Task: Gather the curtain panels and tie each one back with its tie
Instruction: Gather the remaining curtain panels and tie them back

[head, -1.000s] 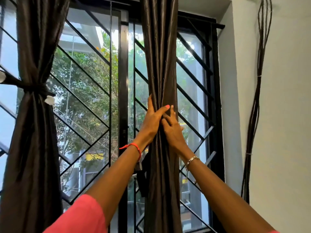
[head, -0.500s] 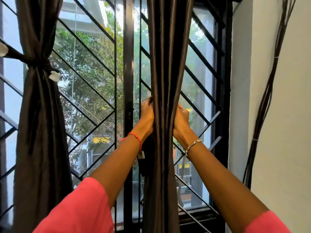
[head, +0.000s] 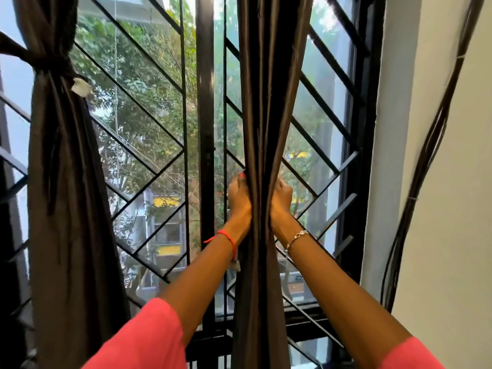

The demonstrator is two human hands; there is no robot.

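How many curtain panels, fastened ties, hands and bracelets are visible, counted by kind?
Panels: 2, left panel and middle panel
Fastened ties: 1, tie on the left panel
Hands: 2, left hand and right hand, both gripping the middle panel
Bracelets: 2, red bracelet and metal bracelet
Total: 7

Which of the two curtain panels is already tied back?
The left panel, cinched in near the top by its tie. The middle panel hangs uncinched, gripped from either side by the left hand and right hand.
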